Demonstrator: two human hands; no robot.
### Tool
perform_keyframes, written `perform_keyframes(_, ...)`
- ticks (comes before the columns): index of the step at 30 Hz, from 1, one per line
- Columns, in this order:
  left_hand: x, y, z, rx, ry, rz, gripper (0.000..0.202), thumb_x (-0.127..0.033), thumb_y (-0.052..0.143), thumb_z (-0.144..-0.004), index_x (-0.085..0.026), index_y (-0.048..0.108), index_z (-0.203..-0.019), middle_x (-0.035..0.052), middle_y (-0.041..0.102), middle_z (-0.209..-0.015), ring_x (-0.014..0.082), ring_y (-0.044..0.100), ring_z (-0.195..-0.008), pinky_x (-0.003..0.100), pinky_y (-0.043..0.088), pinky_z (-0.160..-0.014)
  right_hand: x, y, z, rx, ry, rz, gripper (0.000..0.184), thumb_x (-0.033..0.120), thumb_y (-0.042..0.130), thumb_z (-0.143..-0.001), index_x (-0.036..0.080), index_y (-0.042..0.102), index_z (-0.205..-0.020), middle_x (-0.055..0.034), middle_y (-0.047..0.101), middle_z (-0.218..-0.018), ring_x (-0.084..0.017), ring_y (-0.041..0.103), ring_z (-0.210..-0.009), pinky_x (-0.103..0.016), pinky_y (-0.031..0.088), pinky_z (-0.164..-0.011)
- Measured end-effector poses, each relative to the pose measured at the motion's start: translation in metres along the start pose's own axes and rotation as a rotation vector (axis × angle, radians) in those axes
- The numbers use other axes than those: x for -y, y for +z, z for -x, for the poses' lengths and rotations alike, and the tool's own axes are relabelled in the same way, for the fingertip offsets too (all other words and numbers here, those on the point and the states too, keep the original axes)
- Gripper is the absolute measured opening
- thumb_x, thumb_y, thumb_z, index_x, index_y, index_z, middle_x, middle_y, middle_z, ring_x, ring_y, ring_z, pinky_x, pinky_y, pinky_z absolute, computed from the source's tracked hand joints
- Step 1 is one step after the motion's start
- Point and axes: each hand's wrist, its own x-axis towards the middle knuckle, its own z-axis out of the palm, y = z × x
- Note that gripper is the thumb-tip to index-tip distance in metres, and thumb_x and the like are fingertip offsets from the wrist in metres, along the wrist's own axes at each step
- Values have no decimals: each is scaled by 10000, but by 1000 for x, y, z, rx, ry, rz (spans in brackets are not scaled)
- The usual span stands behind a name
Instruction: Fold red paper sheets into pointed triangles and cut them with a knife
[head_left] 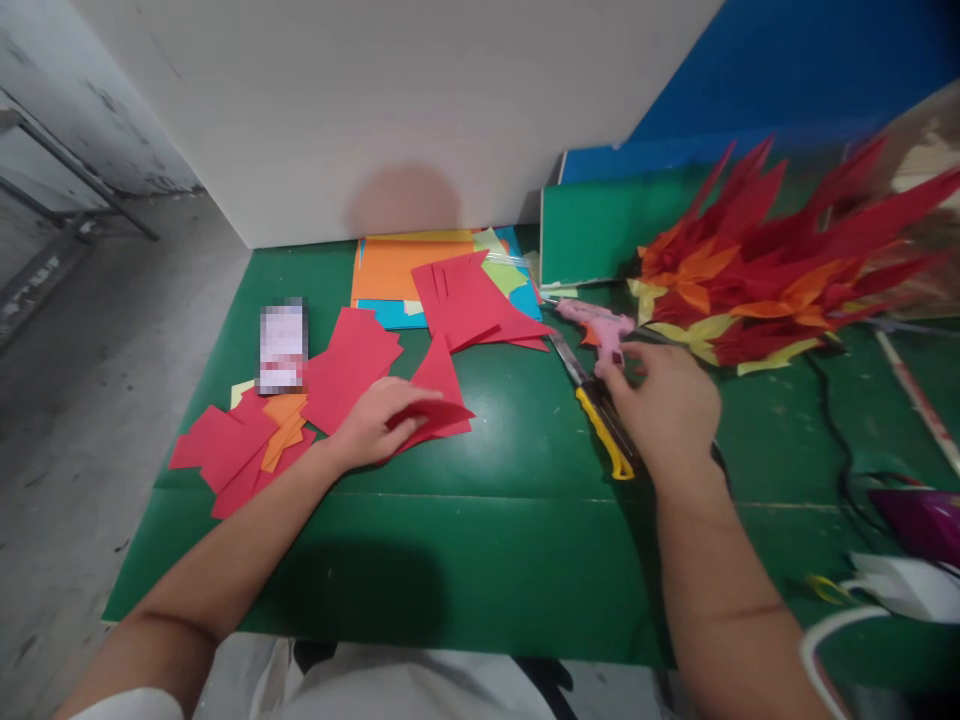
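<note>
My left hand [379,420] pinches a folded piece of red paper [442,412] low over the table, fingers curled round its near edge. To the right, my right hand [664,405] has its thumb and fingers closed about the handle of a pink glue gun [598,322], whose nozzle points left. Just beside that hand lies a yellow-handled utility knife [600,425], blade toward the back. Cut red sheets [457,300] lie beyond my left hand, and another red stack [349,365] sits to its left.
A phone [283,345] lies at the left by loose red and orange pieces [285,430]. Orange sheets [420,265] rest against the white board [405,110]. A flame-shaped paper piece [765,270] stands at the back right. A black cable [829,420] crosses the green table [480,570].
</note>
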Motion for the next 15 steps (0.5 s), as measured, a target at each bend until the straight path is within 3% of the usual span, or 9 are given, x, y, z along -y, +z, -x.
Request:
perform_keyframes(3,2,1,5,-247,-171,71,347,-329,474,-931,-230,474,-1264,99,642,-1174,213,627,-1058,392,518,-890,0,0,0,43,47,-27,233,404,553,-825,198,637,-894,-90,622,-747,-250,537,-652,-336,348,-558)
perform_keyframes(6,3,-10,4,-418,-286,69,419,-374,469,-938,-229,387,-1322,120,554,-1305,238,563,-1192,413,505,-954,4,-4,-1,135,117,-25,213,372,564,-822,184,638,-890,-101,619,-716,-242,521,-635,-338,331,-563)
perform_keyframes(9,5,-33,-2,-384,-392,65,450,-359,432,-955,-255,315,-1377,104,555,-1313,235,580,-1177,408,523,-942,8,-9,-2,175,142,-40,219,349,578,-819,168,648,-919,-123,635,-730,-239,521,-647,-336,321,-572)
perform_keyframes(12,10,-56,-1,-370,-553,-207,441,-347,497,-923,-228,404,-1337,91,603,-1228,298,622,-1083,483,515,-909,7,-9,-2,180,137,-34,217,335,586,-819,163,663,-925,-135,653,-748,-247,541,-679,-330,323,-576)
perform_keyframes(15,20,-65,8,-319,-661,-438,476,-418,543,-893,-210,457,-1313,69,637,-1124,347,638,-1017,510,519,-843,5,-7,-2,159,111,-20,209,322,595,-816,156,681,-909,-151,673,-782,-254,560,-710,-327,323,-581)
